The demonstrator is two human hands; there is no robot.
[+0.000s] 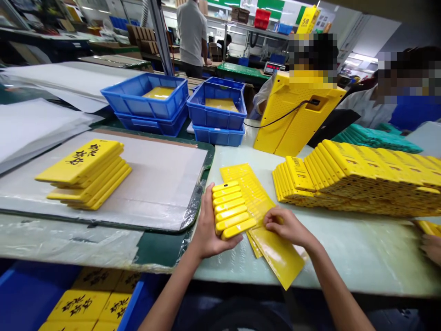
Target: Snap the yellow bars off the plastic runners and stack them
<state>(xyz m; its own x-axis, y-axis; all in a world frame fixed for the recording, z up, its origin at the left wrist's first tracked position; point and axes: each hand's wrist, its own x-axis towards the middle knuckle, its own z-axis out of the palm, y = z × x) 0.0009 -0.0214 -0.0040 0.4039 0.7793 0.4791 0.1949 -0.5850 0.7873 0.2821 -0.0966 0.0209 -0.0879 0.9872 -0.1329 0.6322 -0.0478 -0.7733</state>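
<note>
My left hand [206, 230] is wrapped round a stack of several flat yellow cases [232, 209], their rounded edges turned up toward me. On the bench to its right lie yellow film sheets [246, 177] with rows of narrow strips. My right hand [285, 225] is closed in a pinch at the upper part of a glossy yellow sheet [282, 257], whose lower corner hangs over the bench edge. The fingertips partly hide what they grip.
A yellow case pile [82, 174] with black lettering stands on a white-covered board [165, 184]. Blue bins [148, 108] are behind it. Long rows of yellow cases [358, 174] fill the right. Another person's hand [432, 248] shows at the right edge. A blue crate [138, 299] sits below left.
</note>
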